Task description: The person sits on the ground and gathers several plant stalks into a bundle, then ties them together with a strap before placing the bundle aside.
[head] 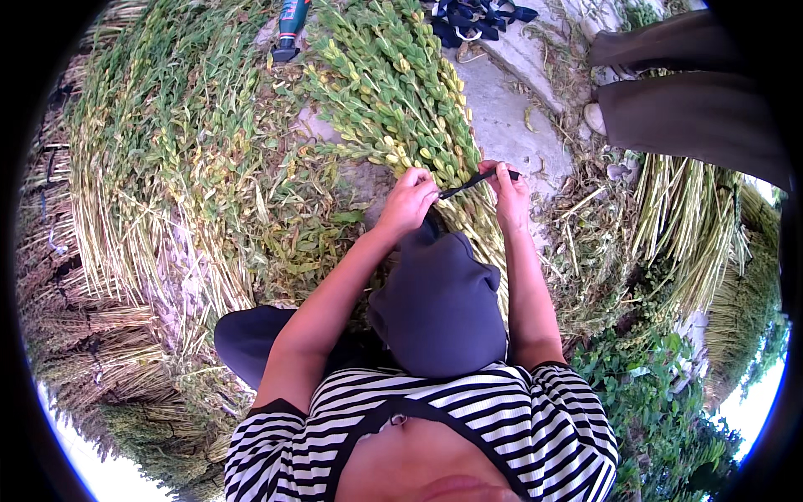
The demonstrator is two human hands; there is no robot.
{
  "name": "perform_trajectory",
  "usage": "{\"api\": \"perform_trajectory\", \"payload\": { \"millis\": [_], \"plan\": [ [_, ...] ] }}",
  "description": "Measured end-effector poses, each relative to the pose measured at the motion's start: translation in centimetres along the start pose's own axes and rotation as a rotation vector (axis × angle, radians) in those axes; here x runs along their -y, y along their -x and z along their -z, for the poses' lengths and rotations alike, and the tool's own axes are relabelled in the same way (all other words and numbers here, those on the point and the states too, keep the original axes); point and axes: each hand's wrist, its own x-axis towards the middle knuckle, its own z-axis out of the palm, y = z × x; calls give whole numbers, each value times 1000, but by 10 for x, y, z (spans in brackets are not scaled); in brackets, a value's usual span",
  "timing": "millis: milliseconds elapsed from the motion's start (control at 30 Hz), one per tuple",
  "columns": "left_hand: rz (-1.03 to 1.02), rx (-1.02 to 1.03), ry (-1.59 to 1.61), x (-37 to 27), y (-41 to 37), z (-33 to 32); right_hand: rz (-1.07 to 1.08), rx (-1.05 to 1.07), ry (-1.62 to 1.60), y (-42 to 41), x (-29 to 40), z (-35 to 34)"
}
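A bundle of green and yellowish pod-bearing plant stalks (401, 81) lies before me, its bare stems running beside my raised knee. Across the bundle, a dark cloth strip (467, 186) is stretched and twisted between my two hands. My left hand (411, 197) grips one end near the bundle's left edge. At the other side, my right hand (507, 188) pinches the strip, and a short dark end sticks out past the fingers. Whether the strip passes under the stalks is hidden.
More cut stalks (157, 150) lie at left; another bundle (684, 219) is at right. A green and black bottle-shaped object (290, 28) and a heap of dark strips (480, 19) lie beyond. A person in dark trousers (684, 113) stands at right on the leaf-strewn concrete (508, 119).
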Motion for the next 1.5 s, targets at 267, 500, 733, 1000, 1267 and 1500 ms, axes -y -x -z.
{"api": "perform_trajectory", "payload": {
  "millis": [267, 500, 733, 1000, 1267, 1500],
  "plan": [
    [80, 3, 730, -25, -26, -11, -76, 16, -247, 25, 26, -55],
    [231, -181, 1308, -90, -57, 13, 136, 162, 90, 52, 117, -83],
    [322, -341, 1610, -125, -79, 15, -42, -86, -57, -11, 157, -72],
    [257, -262, 1368, -109, -64, 1, -196, -335, 169, -67, 126, -67],
    [252, -201, 1167, -93, -31, -5, -182, -463, 300, -89, 78, -35],
    [331, -153, 1136, -68, -12, -14, -190, -530, 208, -76, 46, -25]
  ]
}}
